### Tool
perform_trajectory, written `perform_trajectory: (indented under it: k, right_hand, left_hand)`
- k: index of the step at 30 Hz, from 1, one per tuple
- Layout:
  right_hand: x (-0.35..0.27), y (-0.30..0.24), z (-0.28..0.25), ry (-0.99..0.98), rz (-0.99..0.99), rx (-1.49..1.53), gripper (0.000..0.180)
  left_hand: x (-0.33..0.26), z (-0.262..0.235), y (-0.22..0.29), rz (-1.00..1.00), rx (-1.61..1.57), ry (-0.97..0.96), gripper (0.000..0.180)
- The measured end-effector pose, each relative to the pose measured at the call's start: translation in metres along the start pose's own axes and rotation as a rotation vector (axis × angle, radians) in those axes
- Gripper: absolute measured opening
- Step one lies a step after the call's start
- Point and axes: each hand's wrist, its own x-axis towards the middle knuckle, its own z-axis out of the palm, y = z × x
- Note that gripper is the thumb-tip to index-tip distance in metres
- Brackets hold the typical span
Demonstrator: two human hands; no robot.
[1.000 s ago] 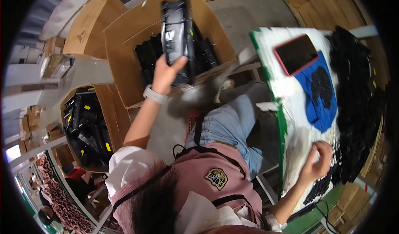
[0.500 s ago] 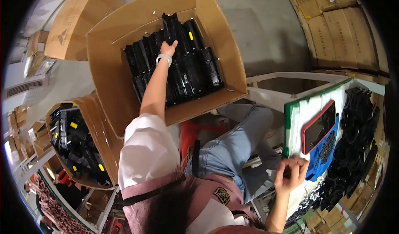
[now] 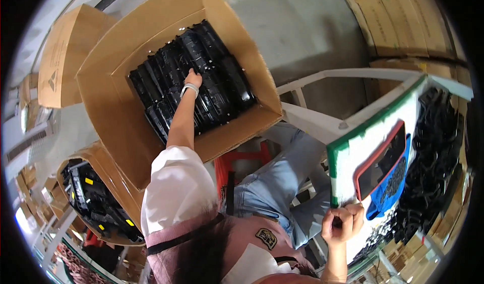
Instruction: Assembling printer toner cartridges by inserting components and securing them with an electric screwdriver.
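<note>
My left hand point(image 3: 192, 78) reaches down into a large open cardboard box point(image 3: 108, 100). Its fingers are closed at the near end of a long black plastic part point(image 3: 192, 47), which resembles a toner cartridge and lies in the far row. Similar black parts point(image 3: 214, 95) are packed side by side around it, with small white bits scattered over them. My right hand point(image 3: 343, 222) is curled up at the near edge of a white table top with a green border point(image 3: 348, 155). Whatever its fingers may hold is hidden. Just beyond it lies a red-framed phone point(image 3: 380, 160).
A second box point(image 3: 108, 168) at the left holds more black parts with yellow labels. On the table are a blue sheet point(image 3: 374, 209) with small dark pieces, white bits and a heap of black parts point(image 3: 436, 158). A red stool point(image 3: 222, 170) stands by my legs. Cartons point(image 3: 403, 19) are stacked far right.
The part under my left hand stuck up beyond its row and now lies down among the others, where a yellow label showed before. My right hand's fingers have curled tighter. The view has shifted.
</note>
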Motion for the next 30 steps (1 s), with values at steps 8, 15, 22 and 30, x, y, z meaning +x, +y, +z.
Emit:
perform_trajectory:
  k: [8,15,22,30]
  right_hand:
    - [0.007,0.013,-0.004,0.053,-0.2,0.091,0.021]
    - [-0.028,0.034,-0.008,0.257,-0.322,0.093,0.021]
    - [-0.109,0.083,-0.114,0.491,-0.155,-0.107,0.019]
    - [-0.189,0.277,-0.264,0.884,0.749,-0.812,0.023]
  left_hand:
    - [-0.02,-0.058,0.016,0.239,-0.471,-0.118,0.05]
    - [-0.178,-0.157,0.216,0.327,-0.983,-0.22,0.042]
    - [-0.376,-0.235,0.288,0.842,-1.007,0.07,0.032]
    - [-0.551,-0.155,0.342,1.475,-0.746,-0.181,0.026]
